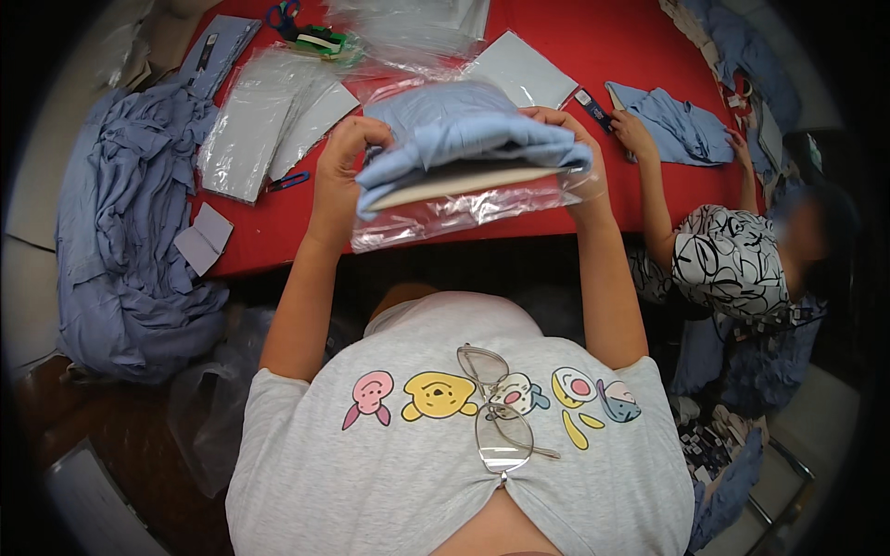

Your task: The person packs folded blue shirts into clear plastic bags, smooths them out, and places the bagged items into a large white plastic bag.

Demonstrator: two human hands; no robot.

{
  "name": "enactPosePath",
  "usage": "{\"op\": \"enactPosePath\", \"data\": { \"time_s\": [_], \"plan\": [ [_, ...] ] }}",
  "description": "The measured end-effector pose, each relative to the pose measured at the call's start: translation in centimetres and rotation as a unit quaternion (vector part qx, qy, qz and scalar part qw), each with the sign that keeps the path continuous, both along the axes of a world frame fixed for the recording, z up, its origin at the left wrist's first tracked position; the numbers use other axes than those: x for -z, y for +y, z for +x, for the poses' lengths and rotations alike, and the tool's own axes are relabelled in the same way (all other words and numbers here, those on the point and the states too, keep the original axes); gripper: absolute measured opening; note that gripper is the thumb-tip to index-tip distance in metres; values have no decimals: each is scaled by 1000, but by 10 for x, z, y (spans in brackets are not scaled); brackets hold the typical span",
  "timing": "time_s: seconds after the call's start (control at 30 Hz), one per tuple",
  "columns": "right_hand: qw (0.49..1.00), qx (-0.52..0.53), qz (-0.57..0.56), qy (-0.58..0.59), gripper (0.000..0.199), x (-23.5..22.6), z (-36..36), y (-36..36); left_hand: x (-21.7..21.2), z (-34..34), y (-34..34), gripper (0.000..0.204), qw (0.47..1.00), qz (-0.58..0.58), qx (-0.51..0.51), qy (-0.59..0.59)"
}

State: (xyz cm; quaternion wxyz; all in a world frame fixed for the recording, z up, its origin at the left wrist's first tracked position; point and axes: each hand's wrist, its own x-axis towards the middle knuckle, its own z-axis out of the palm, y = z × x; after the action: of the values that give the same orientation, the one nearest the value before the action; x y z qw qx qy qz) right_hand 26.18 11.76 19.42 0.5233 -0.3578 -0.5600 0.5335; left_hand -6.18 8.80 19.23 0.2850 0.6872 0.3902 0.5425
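Holding a folded light-blue garment (464, 130) above the near edge of the red table (630, 56), both hands at chest height. Left hand (341, 153) grips the garment's left end, fingers curled closed over the folded edge. Right hand (579, 139) grips the right end, fingers wrapped over the top, thumb side hidden. Garment's long axis runs left to right across the view, slightly tilted, right end a bit lower. A stiff pale card (464, 183) shows along its underside. A clear plastic bag (464, 211) hangs around and below the garment, its opening side not clear to tell.

On the table: stack of clear bagged flat packs (260, 125) left of the hands, small blue-handled clip (289, 181) just beside them, scissors (283, 14) at the far edge. Heap of blue cloth (130, 241) off the table's left side. A co-worker's hand (633, 134) rests on another blue garment (681, 130) to the right. Eyeglasses (496, 408) hang at the wearer's shirt collar.
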Motion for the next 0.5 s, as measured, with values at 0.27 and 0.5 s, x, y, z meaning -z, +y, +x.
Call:
{"op": "enactPosePath", "data": {
  "time_s": [0.27,0.5],
  "plan": [
    [921,192,-338,35,36,182,25,-82,129,-1,-61,47,935,-191,18,299],
    [904,176,-389,-28,37,195,8,-119,167,75,-58,62,934,-24,7,357]
  ]
}}
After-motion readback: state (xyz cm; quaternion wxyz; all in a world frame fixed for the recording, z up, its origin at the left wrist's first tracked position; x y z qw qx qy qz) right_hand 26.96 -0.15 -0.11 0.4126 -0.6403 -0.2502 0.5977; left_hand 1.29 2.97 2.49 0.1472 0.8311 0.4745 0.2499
